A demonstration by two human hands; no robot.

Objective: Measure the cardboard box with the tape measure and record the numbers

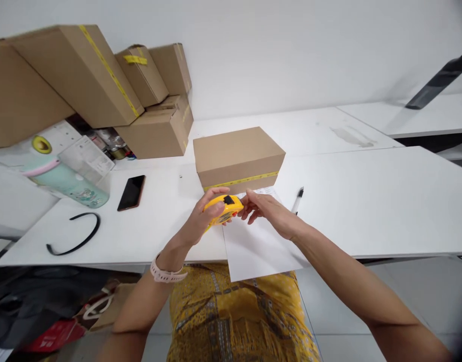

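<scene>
My left hand (196, 218) is wrapped around a yellow tape measure (223, 207) with a black button on top. The fingers of my right hand (268, 211) are bent together at the front end of the tape measure, where the blade comes out; the exact grip there is partly hidden. No length of blade shows between the hands. Just behind them a closed cardboard box (238, 156) with yellow tape along its lower side sits on the white table. Under my hands lies a sheet of white paper (253, 251), its near edge hanging over the table edge.
A black-and-white pen (297, 200) lies right of the paper. To the left are a phone (131, 193), a black curved band (91, 234) and a mint-green tumbler (80, 186). Stacked cardboard boxes (155, 133) stand at the back left. A dark bottle (438, 83) is far right.
</scene>
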